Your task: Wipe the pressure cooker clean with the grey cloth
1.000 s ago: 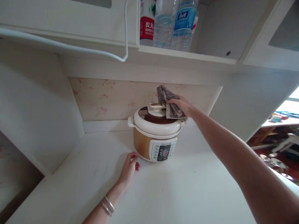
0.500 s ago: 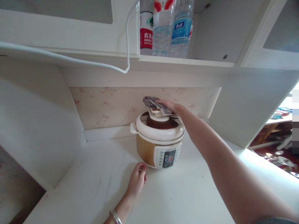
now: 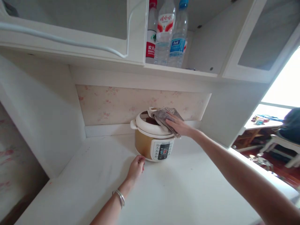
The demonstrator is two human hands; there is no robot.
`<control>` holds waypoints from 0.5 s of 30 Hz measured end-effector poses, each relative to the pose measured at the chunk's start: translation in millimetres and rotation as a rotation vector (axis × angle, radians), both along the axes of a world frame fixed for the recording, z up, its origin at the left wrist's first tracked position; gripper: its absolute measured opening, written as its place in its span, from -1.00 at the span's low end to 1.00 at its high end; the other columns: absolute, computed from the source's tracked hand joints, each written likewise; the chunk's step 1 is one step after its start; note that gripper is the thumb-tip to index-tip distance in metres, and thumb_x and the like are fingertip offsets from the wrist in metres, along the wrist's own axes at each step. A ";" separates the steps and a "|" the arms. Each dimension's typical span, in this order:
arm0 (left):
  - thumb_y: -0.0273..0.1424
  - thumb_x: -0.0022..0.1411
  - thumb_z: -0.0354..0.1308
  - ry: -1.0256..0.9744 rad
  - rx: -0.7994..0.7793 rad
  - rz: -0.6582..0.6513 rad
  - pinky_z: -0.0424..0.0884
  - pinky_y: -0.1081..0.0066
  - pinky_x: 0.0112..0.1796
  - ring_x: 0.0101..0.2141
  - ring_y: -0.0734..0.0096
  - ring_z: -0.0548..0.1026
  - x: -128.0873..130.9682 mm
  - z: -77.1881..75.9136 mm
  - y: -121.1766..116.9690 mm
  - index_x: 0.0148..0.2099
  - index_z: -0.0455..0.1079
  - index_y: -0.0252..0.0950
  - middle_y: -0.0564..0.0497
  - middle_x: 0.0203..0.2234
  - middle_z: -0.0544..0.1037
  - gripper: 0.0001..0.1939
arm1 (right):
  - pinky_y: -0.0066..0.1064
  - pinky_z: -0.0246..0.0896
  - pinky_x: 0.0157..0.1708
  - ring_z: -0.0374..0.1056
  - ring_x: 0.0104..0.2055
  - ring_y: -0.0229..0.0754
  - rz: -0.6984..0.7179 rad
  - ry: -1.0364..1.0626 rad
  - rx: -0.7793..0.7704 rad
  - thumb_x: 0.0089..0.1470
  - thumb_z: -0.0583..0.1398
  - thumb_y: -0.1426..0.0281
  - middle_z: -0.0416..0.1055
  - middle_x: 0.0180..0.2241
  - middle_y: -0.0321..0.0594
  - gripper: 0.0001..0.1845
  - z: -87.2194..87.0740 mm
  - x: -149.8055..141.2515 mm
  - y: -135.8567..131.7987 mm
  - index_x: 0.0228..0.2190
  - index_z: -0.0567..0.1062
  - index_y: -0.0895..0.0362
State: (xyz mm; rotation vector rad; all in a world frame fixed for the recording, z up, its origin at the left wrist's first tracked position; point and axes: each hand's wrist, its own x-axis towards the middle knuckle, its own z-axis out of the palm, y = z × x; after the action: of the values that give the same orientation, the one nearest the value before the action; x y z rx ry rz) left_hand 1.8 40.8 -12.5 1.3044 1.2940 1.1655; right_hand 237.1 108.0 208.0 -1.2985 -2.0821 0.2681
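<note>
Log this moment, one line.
right hand: on cloth over cooker lid | left hand: curled beside cooker, contact unclear | cooker: upright on counter

Cooker point(image 3: 142, 142): on counter point(image 3: 187, 193), before wallpaper point(image 3: 126, 106)
Cloth point(image 3: 162, 115): on lid point(image 3: 150, 127), under right hand point(image 3: 177, 125)
Left hand point(image 3: 136, 168): before cooker
Bottles point(image 3: 165, 42): in cupboard point(image 3: 206, 47), above

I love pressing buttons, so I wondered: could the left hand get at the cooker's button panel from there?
Probably yes: the left hand is by the cooker, near the button panel, and nothing blocks it; the cloth is up on the lid.
</note>
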 end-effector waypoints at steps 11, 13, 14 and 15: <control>-0.21 0.26 -0.04 0.169 0.106 0.041 0.26 0.45 -0.50 -0.54 0.44 0.38 0.4 17.0 -15.0 -0.21 0.36 -0.30 0.08 -0.54 0.40 -0.72 | 0.25 -0.19 0.15 -0.04 0.27 0.18 0.252 -0.654 0.276 0.29 -0.08 0.27 0.05 0.27 -0.03 -0.55 19.2 -107.7 -17.4 0.15 0.27 0.07; -0.19 0.29 -0.04 0.226 0.238 0.095 0.31 0.44 -0.43 -0.46 0.40 0.42 -5.1 49.1 -28.7 -0.15 0.37 -0.29 0.04 -0.50 0.42 -0.70 | 0.30 -0.20 0.12 0.04 0.23 0.25 0.228 -0.624 0.178 0.25 -0.02 0.31 0.09 0.24 0.01 -0.57 25.2 -122.9 -6.7 0.10 0.34 0.10; -0.20 0.30 -0.05 0.253 0.325 0.124 0.33 0.43 -0.39 -0.42 0.39 0.43 -7.0 70.4 -35.7 -0.14 0.36 -0.27 0.03 -0.47 0.43 -0.71 | 0.33 -0.21 0.12 0.07 0.21 0.28 0.220 -0.571 0.123 0.22 0.01 0.32 0.11 0.23 0.00 -0.59 27.3 -127.8 -2.0 0.07 0.37 0.09; -0.22 0.31 -0.05 0.280 0.416 0.154 0.35 0.43 -0.34 -0.37 0.39 0.44 -7.8 94.2 -41.6 -0.13 0.36 -0.26 0.01 -0.42 0.45 -0.73 | 0.32 -0.21 0.12 0.10 0.19 0.27 0.215 -0.477 0.071 0.20 0.03 0.33 0.16 0.21 -0.02 -0.60 28.7 -130.7 2.3 0.05 0.39 0.07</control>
State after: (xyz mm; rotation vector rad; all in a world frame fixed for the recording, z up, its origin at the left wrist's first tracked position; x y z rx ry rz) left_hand -6.0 -0.8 81.7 1.7432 1.4191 1.4536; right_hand 106.4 110.3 236.7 -1.1780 -2.6117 -0.0309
